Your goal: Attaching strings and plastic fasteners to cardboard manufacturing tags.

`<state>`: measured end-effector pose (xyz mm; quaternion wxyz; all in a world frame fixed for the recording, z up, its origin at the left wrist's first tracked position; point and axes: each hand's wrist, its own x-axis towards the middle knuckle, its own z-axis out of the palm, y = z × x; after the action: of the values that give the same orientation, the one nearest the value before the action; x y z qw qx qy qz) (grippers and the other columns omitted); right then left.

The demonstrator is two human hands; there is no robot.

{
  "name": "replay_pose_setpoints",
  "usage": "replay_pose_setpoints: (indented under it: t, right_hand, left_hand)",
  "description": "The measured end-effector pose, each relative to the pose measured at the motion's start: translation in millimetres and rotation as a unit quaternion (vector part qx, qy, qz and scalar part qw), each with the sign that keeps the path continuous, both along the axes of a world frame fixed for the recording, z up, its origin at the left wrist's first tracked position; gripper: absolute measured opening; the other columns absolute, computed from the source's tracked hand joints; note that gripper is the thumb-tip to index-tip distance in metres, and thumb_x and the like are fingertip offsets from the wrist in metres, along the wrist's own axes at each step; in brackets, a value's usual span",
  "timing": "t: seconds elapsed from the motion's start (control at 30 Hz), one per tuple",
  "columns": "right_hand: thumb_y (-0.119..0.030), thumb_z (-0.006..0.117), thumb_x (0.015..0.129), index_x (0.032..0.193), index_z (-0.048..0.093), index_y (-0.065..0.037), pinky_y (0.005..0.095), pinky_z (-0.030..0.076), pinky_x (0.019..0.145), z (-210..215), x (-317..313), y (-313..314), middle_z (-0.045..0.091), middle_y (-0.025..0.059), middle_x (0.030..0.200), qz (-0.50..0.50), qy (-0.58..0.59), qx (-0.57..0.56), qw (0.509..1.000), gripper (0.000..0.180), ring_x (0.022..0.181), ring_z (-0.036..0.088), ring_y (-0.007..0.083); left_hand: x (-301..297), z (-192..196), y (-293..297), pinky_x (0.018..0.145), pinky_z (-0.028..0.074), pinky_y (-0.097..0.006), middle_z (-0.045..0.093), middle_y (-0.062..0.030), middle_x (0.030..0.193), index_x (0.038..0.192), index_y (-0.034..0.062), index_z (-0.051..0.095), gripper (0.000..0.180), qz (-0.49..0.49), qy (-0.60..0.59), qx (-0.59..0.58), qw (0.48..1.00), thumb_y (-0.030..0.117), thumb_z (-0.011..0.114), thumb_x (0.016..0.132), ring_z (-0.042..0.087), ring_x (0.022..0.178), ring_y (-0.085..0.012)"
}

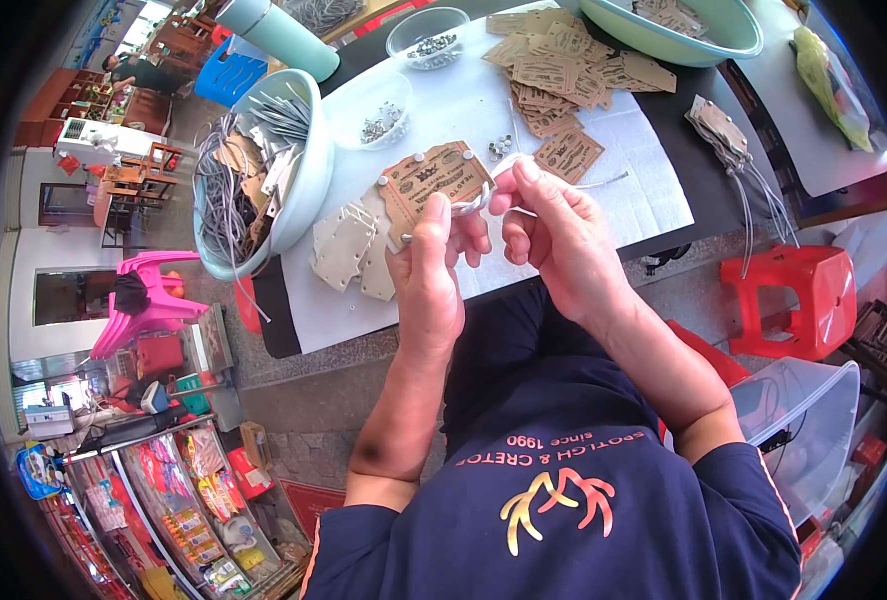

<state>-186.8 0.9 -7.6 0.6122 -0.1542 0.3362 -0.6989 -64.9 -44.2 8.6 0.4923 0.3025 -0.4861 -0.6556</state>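
My left hand point(432, 265) is closed on the lower right edge of a brown printed cardboard tag point(426, 182), thumb on top; small pale round studs sit near the tag's corners. A pale cord point(476, 203) runs along that edge between my hands. My right hand point(564, 215) pinches the cord between thumb and fingertips, just right of the tag. Where the cord meets the tag is partly hidden by my fingers. Several plain grey-beige tags point(346, 246) lie left of my left hand. Beyond my right hand are a few small metal fasteners point(501, 147) and a loose brown tag point(569, 155).
Two clear bowls point(400, 122) hold small metal pieces. Brown tags point(564, 75) are heaped at the back, beside a pale green basin point(734, 45). A light blue basin point(314, 170) of cords and tags stands left, near a teal bottle point(284, 38). A red stool point(802, 300) stands right.
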Motion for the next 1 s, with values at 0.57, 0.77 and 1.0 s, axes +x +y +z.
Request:
replay_pose_setpoints:
  t: [0.57,0.77,1.0]
  right_hand:
    - [-0.020,0.066,0.090,0.086,0.062,-0.003,0.0177,0.038,0.053,11,4,5,0.063,0.0010,0.074,0.017,0.047,-0.025,0.998,0.018,0.061,0.055,0.0045]
    - [-0.020,0.063,0.092,0.085,0.061,-0.004,0.0175,0.038,0.053,4,5,4,0.061,-0.0004,0.072,0.020,0.037,-0.048,0.998,0.018,0.058,0.052,0.0038]
    - [-0.028,0.059,0.095,0.091,0.063,-0.006,0.0175,0.037,0.052,3,7,5,0.061,-0.0035,0.073,0.005,-0.008,-0.008,1.000,0.023,0.057,0.049,0.0024]
  left_hand:
    - [-2,-7,4,0.055,0.040,-0.024,0.054,-0.0023,0.070,0.110,-0.0016,0.050,0.020,0.049,-0.064,-0.091,0.993,0.013,0.045,0.098,0.050,0.061,-0.0082]
    - [-4,-8,7,0.054,0.040,-0.024,0.055,-0.0027,0.070,0.109,-0.0010,0.050,0.020,0.034,-0.038,-0.043,0.998,0.014,0.048,0.097,0.051,0.060,-0.0092]
    - [4,-2,-1,0.051,0.036,-0.025,0.056,-0.0024,0.069,0.088,0.0030,0.061,0.027,-0.016,0.023,0.109,0.994,0.027,0.051,0.095,0.051,0.055,-0.0123]
